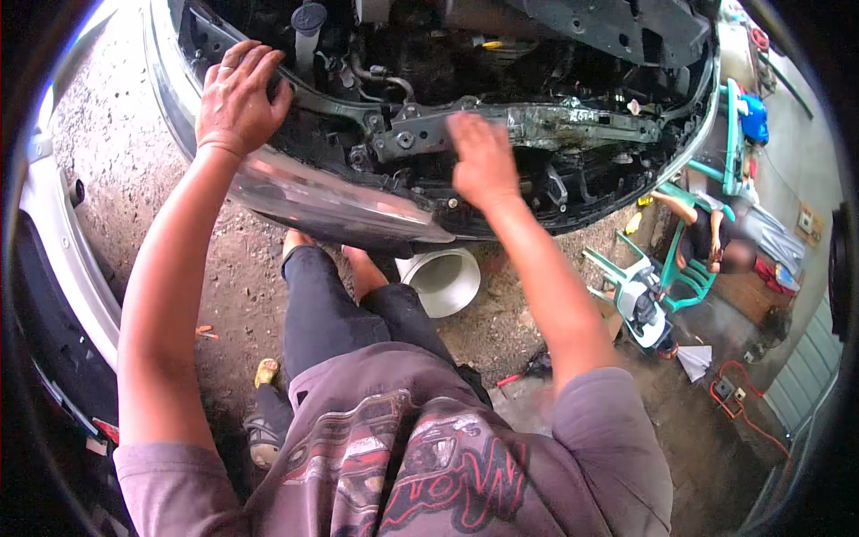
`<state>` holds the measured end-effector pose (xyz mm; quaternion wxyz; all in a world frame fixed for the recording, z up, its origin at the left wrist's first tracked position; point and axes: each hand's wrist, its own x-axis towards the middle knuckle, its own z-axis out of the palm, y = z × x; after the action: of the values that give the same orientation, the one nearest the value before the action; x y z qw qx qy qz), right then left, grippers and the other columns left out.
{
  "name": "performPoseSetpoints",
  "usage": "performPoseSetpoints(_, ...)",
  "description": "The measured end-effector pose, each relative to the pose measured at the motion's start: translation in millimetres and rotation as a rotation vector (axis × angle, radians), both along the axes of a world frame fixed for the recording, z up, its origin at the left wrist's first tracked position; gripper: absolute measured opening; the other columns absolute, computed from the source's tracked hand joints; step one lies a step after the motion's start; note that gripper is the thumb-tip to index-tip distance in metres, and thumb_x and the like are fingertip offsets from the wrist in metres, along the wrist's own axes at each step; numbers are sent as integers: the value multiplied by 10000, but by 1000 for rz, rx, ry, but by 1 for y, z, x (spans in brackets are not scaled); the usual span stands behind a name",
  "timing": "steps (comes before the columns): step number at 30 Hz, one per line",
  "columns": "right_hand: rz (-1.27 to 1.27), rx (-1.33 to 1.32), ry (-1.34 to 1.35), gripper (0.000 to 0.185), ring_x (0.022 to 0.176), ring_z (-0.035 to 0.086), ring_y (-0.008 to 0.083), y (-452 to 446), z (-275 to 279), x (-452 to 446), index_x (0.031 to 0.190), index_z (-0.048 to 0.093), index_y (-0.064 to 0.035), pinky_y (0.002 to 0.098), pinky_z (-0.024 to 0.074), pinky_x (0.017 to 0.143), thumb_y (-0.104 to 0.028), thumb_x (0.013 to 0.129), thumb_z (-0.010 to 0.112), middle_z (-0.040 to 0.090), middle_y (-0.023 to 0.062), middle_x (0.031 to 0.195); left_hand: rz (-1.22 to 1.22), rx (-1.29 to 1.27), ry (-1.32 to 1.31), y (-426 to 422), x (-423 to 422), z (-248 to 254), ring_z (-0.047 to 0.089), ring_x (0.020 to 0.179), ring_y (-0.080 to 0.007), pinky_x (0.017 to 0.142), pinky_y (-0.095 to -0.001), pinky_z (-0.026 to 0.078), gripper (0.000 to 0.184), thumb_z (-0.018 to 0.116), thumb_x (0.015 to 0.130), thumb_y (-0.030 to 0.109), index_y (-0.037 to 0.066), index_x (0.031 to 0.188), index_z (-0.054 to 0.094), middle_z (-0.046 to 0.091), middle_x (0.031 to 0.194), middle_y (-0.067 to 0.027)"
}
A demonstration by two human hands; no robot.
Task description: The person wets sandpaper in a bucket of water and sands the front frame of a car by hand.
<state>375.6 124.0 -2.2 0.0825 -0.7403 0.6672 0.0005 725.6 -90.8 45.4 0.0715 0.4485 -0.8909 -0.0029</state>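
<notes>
My left hand (242, 100) lies on the front edge of a car's engine bay, by the headlight side, with its fingers spread and curved over the dark frame. A ring shows on one finger. My right hand (484, 166) is over the metal radiator support bar (555, 128) at the car's front. Motion smears its fingers, so I cannot make out whether they hold anything. Near my left hand stands a reservoir with a black cap (309, 18). The clear headlight lens (335, 192) runs along the near edge of the car (170, 98).
A white bucket (461, 291) stands on the dirt floor under the car's front. To the right are a white chair (626, 277) with things on it and a person in a green chair (689, 282). An orange cord (761, 438) lies beyond. Another car's panel (67, 233) is at left.
</notes>
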Motion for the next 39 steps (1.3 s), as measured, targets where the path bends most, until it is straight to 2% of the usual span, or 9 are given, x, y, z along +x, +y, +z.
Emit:
performPoseSetpoints(3, -231, -6, 137, 752, 1560, 392, 335, 20, -9, -3, 1602, 465, -35, 648, 258, 1271, -96, 864, 600, 417, 141, 1704, 15, -5, 24, 1, 2, 0, 506, 1458, -269, 1158, -447, 435, 442, 683, 974, 330, 114, 1360, 676, 656, 1440, -73)
performPoseSetpoints(10, -178, 179, 310, 844, 1648, 235, 354, 24, 1, -37, 1695, 304, -73, 743, 180, 1261, -160, 905, 590, 264, 119, 1790, -5, -43, -4, 1, 3, -7, 519, 1449, -260, 1142, -447, 447, 433, 679, 988, 328, 137, 1377, 672, 657, 1448, -71)
performPoseSetpoints(13, -96, 110, 59, 867, 1654, 224, 358, 22, -11, 1, 1712, 297, -123, 768, 148, 1254, -168, 899, 594, 256, 68, 1800, 4, -49, -23, 2, 2, -2, 522, 1445, -262, 1136, -445, 453, 425, 677, 989, 318, 139, 1374, 673, 658, 1445, -69)
performPoseSetpoints(15, 4, 219, 231, 877, 1661, 199, 381, 18, 4, -13, 1718, 269, -98, 762, 136, 1259, -169, 905, 588, 237, 87, 1806, -7, -44, -40, 0, -1, -2, 524, 1442, -263, 1132, -444, 457, 421, 678, 987, 310, 138, 1372, 673, 659, 1442, -67)
performPoseSetpoints(18, -278, 160, 229, 870, 1665, 186, 382, 22, -8, -40, 1717, 271, -89, 758, 115, 1265, -189, 910, 581, 240, 97, 1804, -11, -63, -23, -1, 3, -8, 519, 1449, -264, 1141, -442, 453, 417, 680, 981, 303, 138, 1363, 677, 657, 1451, -58)
performPoseSetpoints(22, -23, 239, 261, 874, 1666, 185, 379, 21, 7, -26, 1717, 260, -67, 727, 87, 1289, -187, 907, 569, 242, 113, 1802, 9, -29, -25, -1, 0, -6, 524, 1445, -265, 1141, -443, 453, 425, 681, 981, 307, 140, 1371, 675, 659, 1449, -56)
performPoseSetpoints(33, -342, 98, 188, 899, 1658, 192, 390, 17, -12, -36, 1722, 247, -98, 750, 157, 1264, -185, 905, 613, 240, 102, 1801, -18, -72, -9, -1, 3, -6, 534, 1441, -253, 1132, -435, 458, 431, 702, 981, 316, 140, 1373, 685, 673, 1434, -56)
performPoseSetpoints(37, 48, 197, 303, 894, 1666, 176, 379, 31, 1, -40, 1731, 242, -126, 745, 121, 1274, -169, 905, 583, 245, 79, 1804, -16, -56, -8, 1, 2, -9, 542, 1424, -265, 1124, -447, 460, 419, 675, 961, 322, 139, 1338, 697, 682, 1415, -53)
performPoseSetpoints(39, -201, 149, 188, 879, 1665, 184, 375, 21, -3, -53, 1729, 257, -137, 742, 122, 1274, -165, 910, 577, 242, 63, 1807, -21, -93, -8, 0, 2, -7, 544, 1426, -257, 1122, -445, 462, 431, 675, 956, 323, 140, 1345, 699, 686, 1412, -48)
